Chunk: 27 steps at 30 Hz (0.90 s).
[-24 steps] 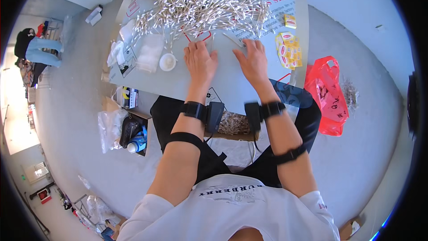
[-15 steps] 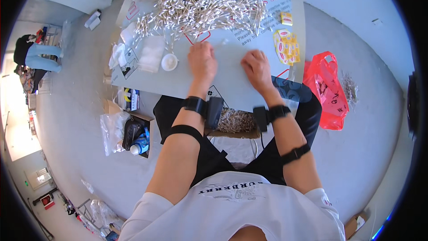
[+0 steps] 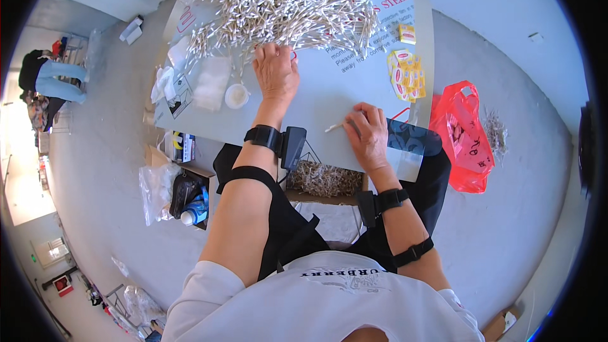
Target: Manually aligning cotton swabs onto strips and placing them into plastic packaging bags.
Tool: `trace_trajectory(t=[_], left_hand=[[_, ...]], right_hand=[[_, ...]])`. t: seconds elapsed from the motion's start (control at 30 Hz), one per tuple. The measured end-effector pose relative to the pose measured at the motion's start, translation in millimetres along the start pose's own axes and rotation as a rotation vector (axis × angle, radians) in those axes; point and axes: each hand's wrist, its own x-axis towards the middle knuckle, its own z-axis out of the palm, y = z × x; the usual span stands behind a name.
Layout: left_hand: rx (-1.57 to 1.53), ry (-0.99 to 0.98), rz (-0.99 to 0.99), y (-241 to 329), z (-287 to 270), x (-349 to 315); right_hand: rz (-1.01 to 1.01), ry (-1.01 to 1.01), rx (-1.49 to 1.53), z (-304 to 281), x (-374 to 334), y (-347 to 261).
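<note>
Spreading beyond both hands, a big loose heap of cotton swabs (image 3: 285, 9) covers the far part of the tabletop (image 3: 323, 98), its near fringe meeting the left fingertips. Left hand (image 3: 276, 73) palm down, fingers slightly bent at that fringe; whether anything is gripped underneath, cannot tell. Right hand (image 3: 367, 132) lower and nearer the body, fingers curled, a single swab (image 3: 332, 128) apparently pinched between thumb and forefinger, its pale end poking out leftward; a tip grip probably suits so thin a stick. Bare surface lies between the hands, perhaps kept free so single sticks show up. Just left of the left hand: a small round white tub (image 3: 237, 96), then a flat stack of clear film (image 3: 212, 83), presumably near for easy reach. Right and beyond the right hand, yellow packets (image 3: 406, 76) sit grouped, likely out of the working space. Between the forearms, below the table edge, an open carton (image 3: 323, 201) of swab-like sticks, perhaps set there to catch things at the lap. Well right of the right hand, a red plastic bag (image 3: 464, 145) on the floor.
</note>
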Motion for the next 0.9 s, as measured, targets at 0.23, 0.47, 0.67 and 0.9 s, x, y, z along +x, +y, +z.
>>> trace_trajectory(t=[0.23, 0.47, 0.67, 0.9], left_hand=[[-0.013, -0.090, -0.065, 12, 13, -23], [0.158, 0.018, -0.052, 2, 19, 18], [-0.037, -0.106, 0.070, 42, 23, -10], [-0.185, -0.074, -0.056, 29, 5, -31]], right_hand=[[0.079, 0.014, 0.096, -13, -17, -1], [0.104, -0.009, 0.126, -14, -12, -6], [0.122, -0.005, 0.110, -14, -13, 0], [0.137, -0.010, 0.129, -13, -12, 1]])
